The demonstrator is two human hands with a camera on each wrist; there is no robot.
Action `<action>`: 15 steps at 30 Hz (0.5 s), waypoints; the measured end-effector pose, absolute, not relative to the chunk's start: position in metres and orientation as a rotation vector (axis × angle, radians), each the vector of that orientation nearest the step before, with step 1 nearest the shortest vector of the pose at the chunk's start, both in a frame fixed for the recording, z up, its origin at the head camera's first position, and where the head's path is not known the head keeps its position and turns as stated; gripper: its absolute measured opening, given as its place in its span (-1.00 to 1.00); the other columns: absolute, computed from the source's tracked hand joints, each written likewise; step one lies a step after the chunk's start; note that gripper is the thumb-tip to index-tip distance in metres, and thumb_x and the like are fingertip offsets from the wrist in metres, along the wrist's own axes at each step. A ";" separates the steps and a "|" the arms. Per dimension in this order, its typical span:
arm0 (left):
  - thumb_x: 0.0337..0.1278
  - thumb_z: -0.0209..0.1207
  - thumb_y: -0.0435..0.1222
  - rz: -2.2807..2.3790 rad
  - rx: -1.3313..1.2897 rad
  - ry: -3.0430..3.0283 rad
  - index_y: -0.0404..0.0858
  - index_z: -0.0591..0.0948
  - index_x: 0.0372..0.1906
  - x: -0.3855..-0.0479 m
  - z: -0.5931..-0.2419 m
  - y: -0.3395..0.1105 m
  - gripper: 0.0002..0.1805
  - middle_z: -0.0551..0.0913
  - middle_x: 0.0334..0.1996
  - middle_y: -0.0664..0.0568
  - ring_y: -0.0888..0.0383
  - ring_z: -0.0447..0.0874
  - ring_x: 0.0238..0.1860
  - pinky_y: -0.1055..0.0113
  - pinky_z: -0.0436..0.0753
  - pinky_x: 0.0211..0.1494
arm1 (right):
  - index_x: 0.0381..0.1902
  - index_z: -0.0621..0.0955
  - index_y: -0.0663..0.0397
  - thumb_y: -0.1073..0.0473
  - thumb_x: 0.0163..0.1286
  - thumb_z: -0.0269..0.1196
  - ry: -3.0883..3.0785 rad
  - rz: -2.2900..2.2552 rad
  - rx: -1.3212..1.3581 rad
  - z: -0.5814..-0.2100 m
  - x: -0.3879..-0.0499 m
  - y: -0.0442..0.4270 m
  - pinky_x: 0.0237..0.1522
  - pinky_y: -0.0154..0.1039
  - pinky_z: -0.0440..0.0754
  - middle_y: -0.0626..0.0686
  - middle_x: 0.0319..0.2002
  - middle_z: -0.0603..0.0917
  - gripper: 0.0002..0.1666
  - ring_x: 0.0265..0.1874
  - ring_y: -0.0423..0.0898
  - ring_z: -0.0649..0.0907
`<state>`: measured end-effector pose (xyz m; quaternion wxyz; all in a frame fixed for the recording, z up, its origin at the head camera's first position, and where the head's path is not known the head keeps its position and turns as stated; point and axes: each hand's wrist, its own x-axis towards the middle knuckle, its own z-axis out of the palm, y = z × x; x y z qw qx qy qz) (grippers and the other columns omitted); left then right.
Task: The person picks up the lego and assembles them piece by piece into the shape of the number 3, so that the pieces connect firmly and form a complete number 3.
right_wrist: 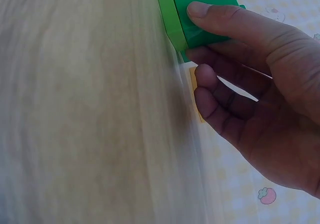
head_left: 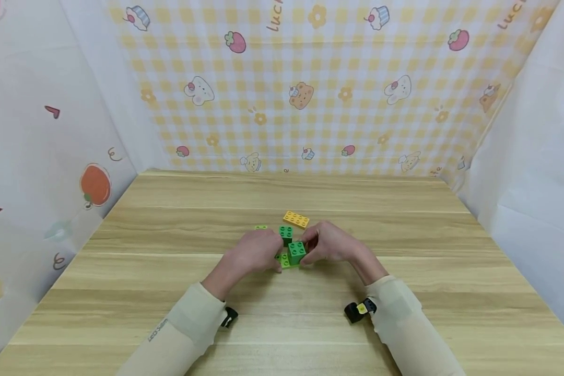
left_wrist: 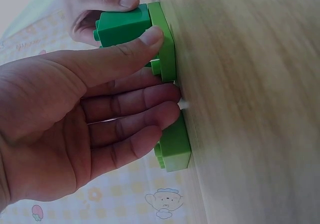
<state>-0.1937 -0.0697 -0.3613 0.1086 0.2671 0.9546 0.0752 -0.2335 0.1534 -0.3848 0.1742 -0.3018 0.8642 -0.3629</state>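
Hands (head_left: 257, 250) (head_left: 332, 243) at wooden table (head_left: 282, 324), checked backdrop (head_left: 272, 68)

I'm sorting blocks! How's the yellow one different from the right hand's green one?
The yellow block has eight bumps; the green block, four. The yellow block is thin; the green block, taller. The yellow block lies on the table; the right hand pinches the green block. Both have bumps on top.

Between the left grip (head_left: 255, 250) and right grip (head_left: 331, 242) on the tabletop (head_left: 282, 339), a base (head_left: 284, 261) bears a first block (head_left: 297, 253) at its right-grip end. Behind, between both grips: a second block (head_left: 285, 232); farther back, left of the right grip, a brick (head_left: 295, 219). Behind the left grip: a third block (head_left: 261, 227).
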 end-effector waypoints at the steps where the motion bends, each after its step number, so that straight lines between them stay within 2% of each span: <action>1: 0.03 0.59 -0.12 0.225 0.782 2.806 -0.13 0.58 -0.55 -0.194 -0.361 -0.070 -0.62 0.51 -0.57 0.14 0.20 0.36 -0.50 0.34 0.38 -0.41 | -0.23 0.83 0.02 0.25 0.10 0.64 2.450 -1.028 -0.857 -0.385 -0.234 0.154 -0.28 -0.34 0.61 -0.08 -0.34 0.72 -0.74 -0.35 -0.19 0.62; 15: 0.05 0.59 -0.14 0.239 0.768 2.802 -0.13 0.58 -0.56 -0.193 -0.360 -0.069 -0.62 0.46 -0.60 0.15 0.20 0.33 -0.50 0.33 0.36 -0.40 | -0.23 0.84 0.02 0.26 0.11 0.63 2.424 -1.042 -0.839 -0.388 -0.235 0.153 -0.27 -0.34 0.62 -0.07 -0.32 0.72 -0.75 -0.34 -0.19 0.62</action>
